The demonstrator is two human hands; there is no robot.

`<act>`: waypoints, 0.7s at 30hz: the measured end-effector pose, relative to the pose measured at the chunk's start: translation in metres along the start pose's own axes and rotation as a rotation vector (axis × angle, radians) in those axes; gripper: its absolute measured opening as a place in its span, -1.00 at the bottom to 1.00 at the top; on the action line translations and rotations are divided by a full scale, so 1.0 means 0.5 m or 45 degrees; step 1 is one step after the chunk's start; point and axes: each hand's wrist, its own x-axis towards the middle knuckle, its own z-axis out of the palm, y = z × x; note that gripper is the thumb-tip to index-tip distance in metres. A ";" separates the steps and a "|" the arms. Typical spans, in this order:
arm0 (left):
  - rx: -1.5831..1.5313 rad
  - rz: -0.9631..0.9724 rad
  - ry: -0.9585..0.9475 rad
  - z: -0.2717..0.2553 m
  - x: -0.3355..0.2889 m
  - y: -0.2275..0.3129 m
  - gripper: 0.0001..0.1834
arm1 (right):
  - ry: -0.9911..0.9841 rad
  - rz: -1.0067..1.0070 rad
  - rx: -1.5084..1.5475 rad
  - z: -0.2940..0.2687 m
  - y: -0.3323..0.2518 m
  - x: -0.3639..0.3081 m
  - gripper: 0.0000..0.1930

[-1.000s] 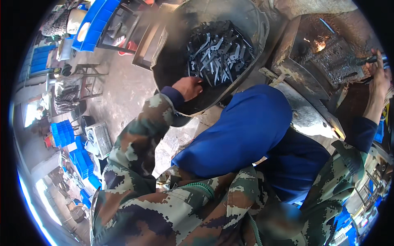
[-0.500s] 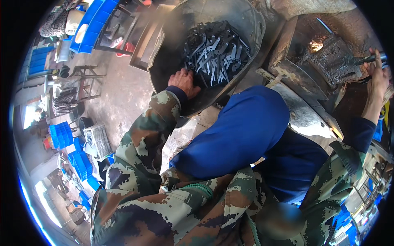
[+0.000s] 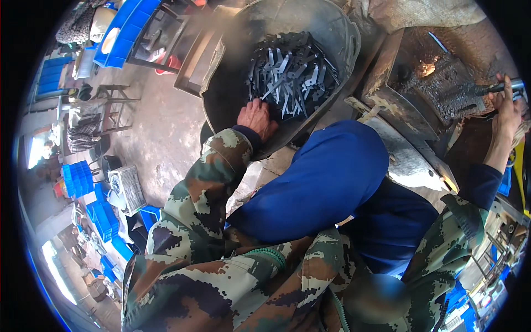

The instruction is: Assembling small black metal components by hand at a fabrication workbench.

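In a deep, worn, dark bin (image 3: 221, 105), a heap of dark grey metal pieces (image 3: 287, 77), long and narrow like plier or scissor halves, lies loose. My left hand (image 3: 258, 119) is at the heap's near left edge, back upward and fingers bent down; its fingertips and anything between them are hidden. Far to the right, my right hand (image 3: 506, 110) has its fingers across a dark rod (image 3: 492, 88). That rod leads left to a dark, rough-surfaced block (image 3: 449, 86) inside an open metal box, where a small orange glow (image 3: 426, 68) shows.
The box's rusty wall (image 3: 381, 72) stands right of the bin. My blue-trousered knee (image 3: 337, 149) sits between bin and box. A low wooden frame (image 3: 191, 66), a blue tray (image 3: 124, 33) and a dark stool (image 3: 113, 102) stand left. Blue crates (image 3: 77, 178) lie farther left.
My left hand has shifted slightly right along the near edge of the heap. My right hand stays at the rod, a little lower in view.
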 end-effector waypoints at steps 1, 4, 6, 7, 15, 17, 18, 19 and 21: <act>-0.049 -0.018 -0.020 0.005 0.002 0.000 -0.37 | -0.002 -0.003 0.000 -0.002 0.001 0.001 -0.76; -0.067 -0.011 0.112 0.016 0.006 -0.002 -0.42 | -0.026 0.017 -0.013 -0.004 0.005 0.006 -0.75; -0.068 -0.040 0.081 0.012 0.011 -0.001 -0.41 | -0.022 -0.001 0.013 0.005 -0.004 -0.005 -0.75; -0.069 -0.067 0.051 0.009 0.014 0.000 -0.39 | -0.026 -0.002 0.012 0.013 -0.012 -0.014 -0.75; -0.213 -0.092 0.092 0.023 0.013 -0.005 -0.37 | 0.019 0.040 -0.020 0.014 -0.014 -0.014 -0.70; -0.220 -0.091 0.086 0.015 0.014 -0.001 -0.37 | 0.012 0.041 -0.051 0.001 0.000 0.003 -0.69; -0.223 -0.092 0.052 0.004 0.014 0.004 -0.35 | 0.006 0.037 -0.054 -0.001 0.000 0.004 -0.69; -0.226 -0.093 0.019 -0.002 0.015 0.006 -0.33 | 0.008 0.052 -0.034 -0.004 -0.002 0.003 -0.68; -0.267 -0.098 0.014 0.000 0.015 -0.001 -0.35 | -0.006 0.090 -0.033 -0.007 -0.003 0.009 -0.65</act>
